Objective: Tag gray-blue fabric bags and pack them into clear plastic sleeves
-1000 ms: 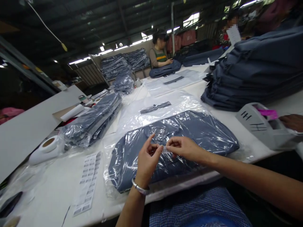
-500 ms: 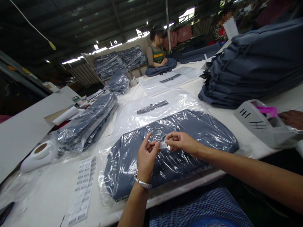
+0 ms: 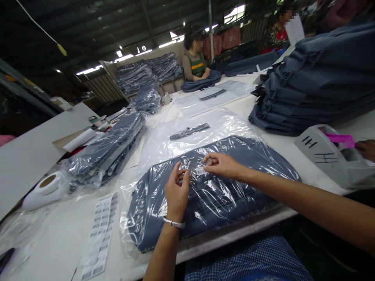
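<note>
A dark blue bag (image 3: pixel 252 156) in clear plastic wrapping lies in front of me at the table's near edge. My right hand (image 3: pixel 222 165) pinches the right end of a small white barcode sticker (image 3: pixel 200 171) just over the middle of the bag. To the left of that sticker, my left hand (image 3: pixel 176 193) hovers with thumb and fingers apart, holding nothing. A silver bangle circles my left wrist. On the table at left is a sheet of barcode stickers (image 3: pixel 101 230).
Behind the bag lie flat clear plastic bags (image 3: pixel 164 150). Wrapped bags (image 3: pixel 107 146) and a white roll (image 3: pixel 48 187) stand at left. At right are a tall stack of blue bags (image 3: pixel 316 82) and a grey tape dispenser (image 3: pixel 319 156) near another person's hand (image 3: pixel 366 149). A co-worker (image 3: pixel 195 58) sits beyond.
My left hand has let go of the sticker and drawn away to the left. The right hand still has the sticker, now slightly higher in view.
</note>
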A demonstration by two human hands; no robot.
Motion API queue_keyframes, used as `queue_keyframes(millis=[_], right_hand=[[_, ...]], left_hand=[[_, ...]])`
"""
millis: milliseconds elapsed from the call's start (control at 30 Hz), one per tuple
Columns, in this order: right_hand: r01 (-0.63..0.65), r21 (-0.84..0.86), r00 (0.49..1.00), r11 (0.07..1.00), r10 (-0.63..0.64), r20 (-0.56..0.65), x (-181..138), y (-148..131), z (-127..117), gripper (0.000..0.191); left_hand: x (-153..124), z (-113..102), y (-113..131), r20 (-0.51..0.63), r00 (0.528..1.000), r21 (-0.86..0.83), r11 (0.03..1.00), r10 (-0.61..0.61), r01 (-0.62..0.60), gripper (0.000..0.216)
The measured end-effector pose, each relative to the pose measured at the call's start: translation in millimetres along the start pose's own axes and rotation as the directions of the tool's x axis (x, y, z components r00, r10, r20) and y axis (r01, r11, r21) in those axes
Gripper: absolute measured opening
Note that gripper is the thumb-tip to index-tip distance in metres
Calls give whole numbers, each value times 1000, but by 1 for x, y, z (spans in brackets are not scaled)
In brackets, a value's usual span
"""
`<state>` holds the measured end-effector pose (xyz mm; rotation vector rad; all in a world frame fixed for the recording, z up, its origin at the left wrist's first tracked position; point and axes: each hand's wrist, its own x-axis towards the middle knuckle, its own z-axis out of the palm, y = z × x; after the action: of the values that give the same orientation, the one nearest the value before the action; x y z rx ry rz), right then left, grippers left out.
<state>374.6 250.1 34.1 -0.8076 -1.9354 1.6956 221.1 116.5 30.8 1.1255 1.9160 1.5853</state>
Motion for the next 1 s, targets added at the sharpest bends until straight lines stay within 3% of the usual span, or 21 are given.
queue_keyframes(millis=[167,500,833,1000], right_hand=[[-36,-92,993,995,46,108,10,13,5,29],[-11,-311,994,950,45,100,20,17,11,33],[20,-405,996,914,17,89,17,18,13,27],[99,-597,995,796,-79,60,9,17,22,25]], left_hand=[[-4,-8,1,19,992,225,966,126,-127,43],[-3,-5,-4,206,926,464,802,316,-377,44],[0,-2,-16,287,919,561,730,270,-390,48],[-1,0,-24,322,919,613,690,227,-385,50]])
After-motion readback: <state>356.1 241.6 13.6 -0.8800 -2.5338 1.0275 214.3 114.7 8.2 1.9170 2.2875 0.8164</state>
